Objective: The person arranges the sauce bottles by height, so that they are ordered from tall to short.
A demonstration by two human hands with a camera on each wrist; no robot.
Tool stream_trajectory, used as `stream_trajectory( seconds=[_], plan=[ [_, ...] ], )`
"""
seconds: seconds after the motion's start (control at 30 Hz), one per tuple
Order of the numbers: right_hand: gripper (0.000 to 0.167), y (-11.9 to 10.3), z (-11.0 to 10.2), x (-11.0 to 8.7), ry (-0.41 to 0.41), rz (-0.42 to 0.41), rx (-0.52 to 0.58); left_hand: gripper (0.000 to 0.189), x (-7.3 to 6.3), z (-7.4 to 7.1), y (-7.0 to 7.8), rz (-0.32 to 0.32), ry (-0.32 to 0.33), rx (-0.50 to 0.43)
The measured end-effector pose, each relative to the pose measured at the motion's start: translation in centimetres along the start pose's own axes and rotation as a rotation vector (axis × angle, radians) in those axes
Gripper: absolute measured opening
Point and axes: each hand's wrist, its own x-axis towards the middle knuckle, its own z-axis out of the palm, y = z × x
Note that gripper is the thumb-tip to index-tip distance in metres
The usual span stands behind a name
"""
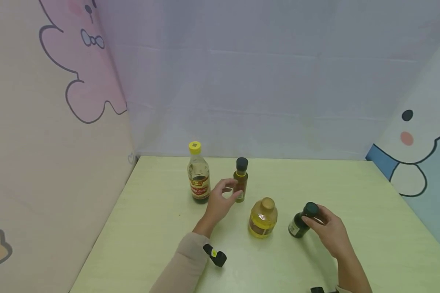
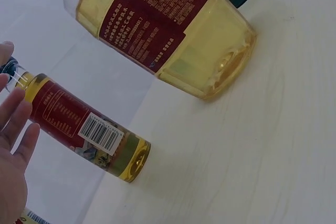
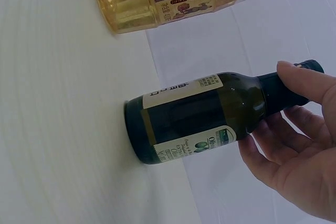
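My right hand (image 1: 331, 234) holds a dark green olive oil bottle (image 3: 194, 116) by its neck, thumb on one side and fingers on the other. In the head view that bottle leans a little, its base at or just above the table. My left hand (image 1: 219, 203) is beside a slim oil bottle (image 1: 240, 185) with a black cap and a red label; thumb and fingers are spread near its neck. Between the hands stands a squat bottle of yellow oil (image 1: 263, 219) with a tan cap. Whether the left fingers touch the slim bottle is hard to tell.
A taller clear bottle (image 1: 199, 179) with a yellow cap and dark liquid stands left of the left hand. The pale table (image 1: 150, 252) meets a cloth backdrop (image 1: 260, 101) behind, with cartoon-printed cloth on both sides.
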Motion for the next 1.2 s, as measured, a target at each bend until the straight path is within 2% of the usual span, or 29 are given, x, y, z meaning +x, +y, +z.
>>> stream_trajectory(
  seconds=[0.37,0.6,0.7,0.93,1.2],
  plan=[
    [0.058,0.0,-0.1,-0.1,-0.004,0.031,0.005,0.031,-0.8,0.8,0.4,-0.081,-0.094,-0.091],
    [0.056,0.1,0.0,-0.1,0.006,0.015,0.005,0.033,-1.2,1.1,0.8,-0.139,-0.191,-0.078],
    [0.057,0.1,0.0,-0.1,0.004,0.013,0.011,0.035,-1.3,1.1,1.0,-0.132,-0.226,-0.071],
    [0.056,0.1,0.0,-0.1,0.005,0.009,0.009,0.037,-1.4,1.6,1.5,-0.048,-0.310,-0.097],
    [0.056,0.0,0.0,-0.1,0.003,0.010,0.011,0.041,-1.7,2.1,1.5,-0.016,-0.354,-0.129]
  ],
)
